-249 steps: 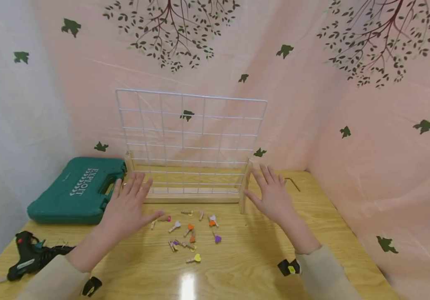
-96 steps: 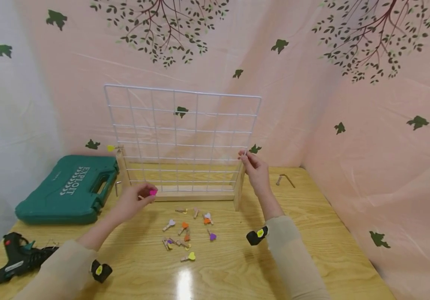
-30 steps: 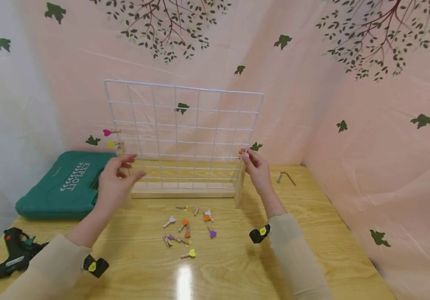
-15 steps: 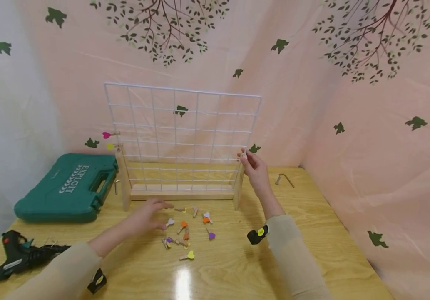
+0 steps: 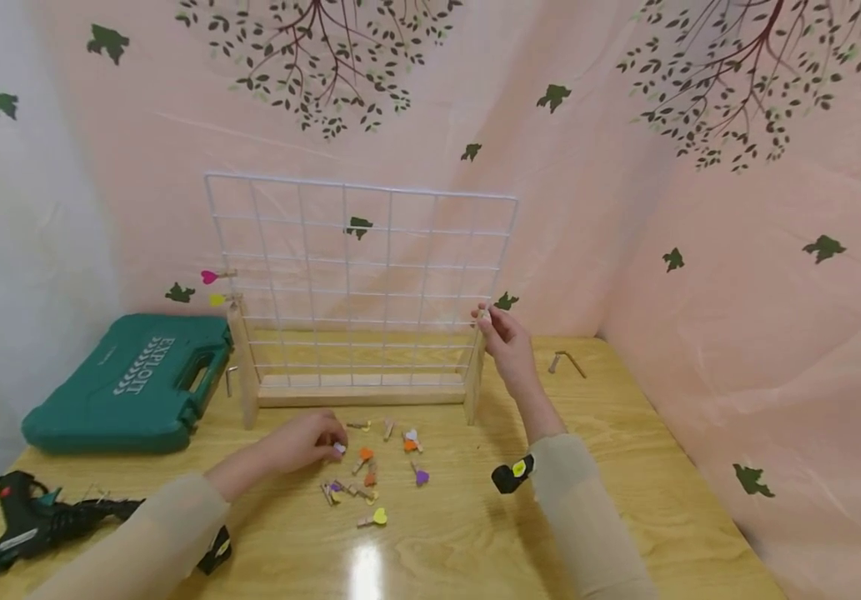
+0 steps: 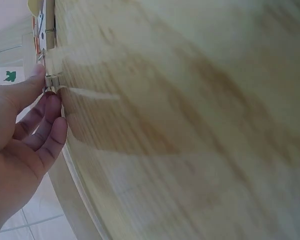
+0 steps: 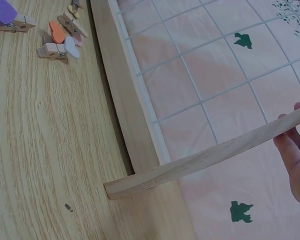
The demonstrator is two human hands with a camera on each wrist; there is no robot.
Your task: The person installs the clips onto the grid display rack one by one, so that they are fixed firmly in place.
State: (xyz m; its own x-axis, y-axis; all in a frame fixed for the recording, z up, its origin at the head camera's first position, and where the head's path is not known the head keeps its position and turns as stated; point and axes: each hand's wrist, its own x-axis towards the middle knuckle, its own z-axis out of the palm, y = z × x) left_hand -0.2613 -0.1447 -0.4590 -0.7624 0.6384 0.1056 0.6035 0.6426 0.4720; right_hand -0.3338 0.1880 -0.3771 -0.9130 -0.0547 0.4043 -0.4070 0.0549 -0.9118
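Observation:
My left hand (image 5: 301,442) is low over the table, its thumb and fingertips pinching a mini clothespin with a white heart (image 5: 339,448). The left wrist view shows this clothespin (image 6: 52,81) between the thumb and fingers of the left hand (image 6: 25,125). My right hand (image 5: 511,346) grips the right side of the white wire grid (image 5: 388,242) at the top of the wooden stand's right post (image 5: 475,375). In the right wrist view the post (image 7: 215,155) partly hides that hand (image 7: 297,160). A pink-heart clothespin (image 5: 210,277) and a yellow-heart clothespin (image 5: 217,299) stick out from the grid's left side.
Several heart clothespins lie loose before the stand, including a purple one (image 5: 420,477) and a yellow one (image 5: 379,517). A green tool case (image 5: 122,383) and a black glue gun (image 5: 21,525) are at left. A hex key (image 5: 576,363) lies at right.
The pink-heart clothespin went from the left hand to the grid's left side, above the yellow one. The left hand then came down to the white-heart clothespin. The right hand keeps its place.

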